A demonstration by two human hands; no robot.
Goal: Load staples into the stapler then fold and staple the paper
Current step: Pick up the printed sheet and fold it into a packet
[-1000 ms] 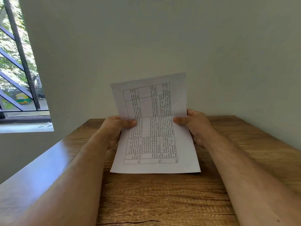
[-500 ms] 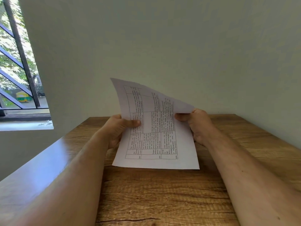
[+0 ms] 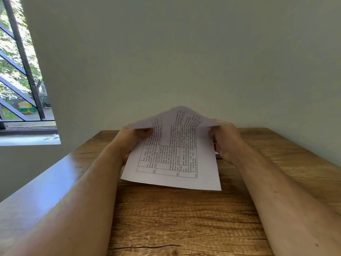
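Note:
A white sheet of paper printed with a table of text is held just above the wooden table. My left hand pinches its left edge and my right hand pinches its right edge. The far half of the sheet curls up and bends toward me, arching over the near half. The near edge lies low over the tabletop. A small dark object peeks out beside my right hand, mostly hidden by the paper. I cannot tell what it is.
A plain grey wall stands right behind the table's far edge. A barred window with a white sill is at the left. The table's left edge drops off beside my left forearm.
The far half of the paper, upright a second ago, has bent over toward me into an arch. Both hands kept their grip on the side edges.

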